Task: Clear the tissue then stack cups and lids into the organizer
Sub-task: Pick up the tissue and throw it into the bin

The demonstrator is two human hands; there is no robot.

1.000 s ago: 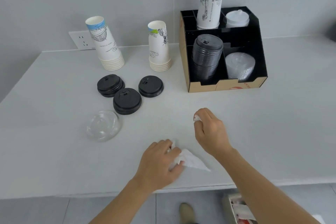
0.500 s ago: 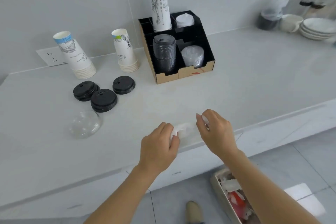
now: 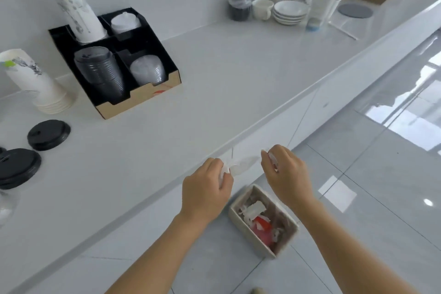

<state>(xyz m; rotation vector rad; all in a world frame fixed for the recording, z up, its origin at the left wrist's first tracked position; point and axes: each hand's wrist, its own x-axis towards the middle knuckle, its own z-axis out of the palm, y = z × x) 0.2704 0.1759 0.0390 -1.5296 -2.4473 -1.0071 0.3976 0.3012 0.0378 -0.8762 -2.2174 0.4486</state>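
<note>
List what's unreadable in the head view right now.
- Tissue: motion-blurred between the left hand and right hand; one piece or two, unclear.
- Black lids: stack cut off by the left edge.
- Waste bin contents: too small and blurred to identify.
- Print on the cup stack in the organizer: blurred.

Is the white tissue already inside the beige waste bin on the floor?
No, both hands hold the white tissue above the beige waste bin.
</note>
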